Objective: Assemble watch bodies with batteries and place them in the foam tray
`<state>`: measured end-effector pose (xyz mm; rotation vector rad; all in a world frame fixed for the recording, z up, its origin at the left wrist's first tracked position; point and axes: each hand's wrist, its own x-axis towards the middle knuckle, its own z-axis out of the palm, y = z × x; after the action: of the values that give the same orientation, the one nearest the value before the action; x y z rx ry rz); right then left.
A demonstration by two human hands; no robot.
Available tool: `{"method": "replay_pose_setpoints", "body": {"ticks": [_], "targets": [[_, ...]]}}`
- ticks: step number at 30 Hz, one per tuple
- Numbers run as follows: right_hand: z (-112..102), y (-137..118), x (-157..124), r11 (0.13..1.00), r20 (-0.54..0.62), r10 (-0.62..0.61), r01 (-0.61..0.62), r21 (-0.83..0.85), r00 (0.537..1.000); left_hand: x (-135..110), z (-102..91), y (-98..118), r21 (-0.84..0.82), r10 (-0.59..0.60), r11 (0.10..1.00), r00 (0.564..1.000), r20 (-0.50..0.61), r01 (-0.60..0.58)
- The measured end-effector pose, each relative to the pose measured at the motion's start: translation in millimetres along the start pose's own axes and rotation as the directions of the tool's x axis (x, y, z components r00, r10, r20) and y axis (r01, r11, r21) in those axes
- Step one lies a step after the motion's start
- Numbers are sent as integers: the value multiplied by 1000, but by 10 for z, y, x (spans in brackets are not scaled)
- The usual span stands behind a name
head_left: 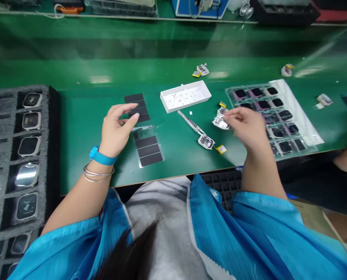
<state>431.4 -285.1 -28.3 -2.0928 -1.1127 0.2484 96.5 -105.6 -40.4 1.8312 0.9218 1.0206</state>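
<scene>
Right hand (pixel 246 125) pinches module (pixel 220 122); left hand (pixel 116 126) hovers; watch-screen markings (pixel 27 205) unreadable

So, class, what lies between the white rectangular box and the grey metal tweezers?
In the head view, a small white square piece lies on the green tabletop between the white box and the tweezers.

Small silver-white module (pixel 220 122) in the right hand (pixel 247 125), left hand (pixel 115 130) half-spread over black strips (pixel 134 98).
</scene>
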Motion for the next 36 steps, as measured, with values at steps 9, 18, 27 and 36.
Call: {"method": "replay_pose_setpoints", "body": {"ticks": [9, 18, 27, 36], "targets": [[180, -513, 1232, 925, 19, -146, 143, -352, 989, 5, 69, -9, 310, 104, 949, 984, -147, -54], [938, -683, 2375, 942, 61, 180, -154, -300, 982, 77, 16, -112, 463, 206, 877, 970, -128, -125], [1032, -1334, 1390, 827, 26, -333, 279, 487, 942, 76, 89, -83, -261, 5, 965, 999, 52, 9], [1380, -1480, -29, 694, 260, -397, 102, 712, 880, 55, 85, -52, -504, -79, 838, 959, 272, 211]]}}
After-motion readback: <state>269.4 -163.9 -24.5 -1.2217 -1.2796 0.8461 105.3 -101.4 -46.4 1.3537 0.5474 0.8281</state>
